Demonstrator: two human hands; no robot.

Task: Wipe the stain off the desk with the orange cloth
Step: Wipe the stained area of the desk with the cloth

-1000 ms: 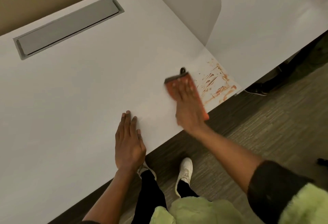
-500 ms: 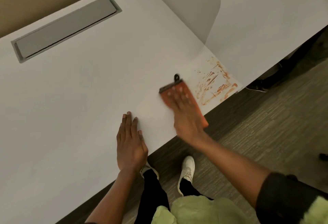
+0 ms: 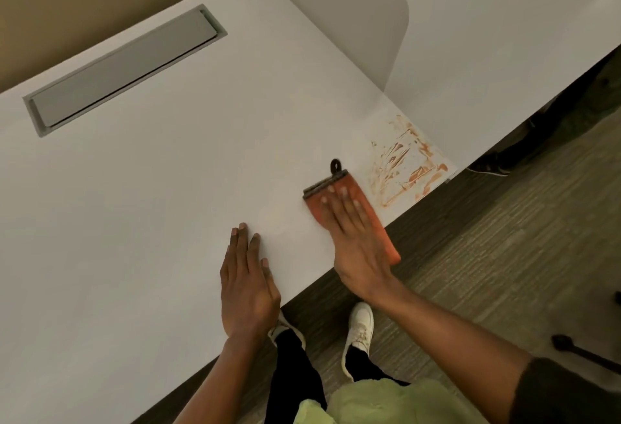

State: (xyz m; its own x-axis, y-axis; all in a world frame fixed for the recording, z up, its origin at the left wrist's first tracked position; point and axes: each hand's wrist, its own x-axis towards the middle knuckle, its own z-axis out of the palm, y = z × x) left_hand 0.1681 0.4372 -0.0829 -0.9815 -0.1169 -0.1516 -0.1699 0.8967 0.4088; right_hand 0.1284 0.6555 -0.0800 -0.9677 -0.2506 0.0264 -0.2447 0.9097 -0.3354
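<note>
An orange cloth [image 3: 349, 186], folded into a strip with a dark edge and a small dark loop at its far end, lies on the white desk [image 3: 168, 188] near the front edge. My right hand [image 3: 359, 249] presses flat on top of it, fingers spread. The orange-brown smeared stain [image 3: 403, 168] sits just to the right of the cloth, at the desk's front right corner, apart from the cloth. My left hand [image 3: 247, 282] rests flat on the desk left of the cloth, holding nothing.
A grey cable hatch [image 3: 124, 67] is set into the desk at the back left. A grey divider panel [image 3: 346, 13] stands between this desk and the neighbouring one. Another person's dark shoe [image 3: 489, 166] is on the floor beyond the stain.
My right hand has slid the cloth a little to the left and towards me, away from the stain. My left hand has stayed put.
</note>
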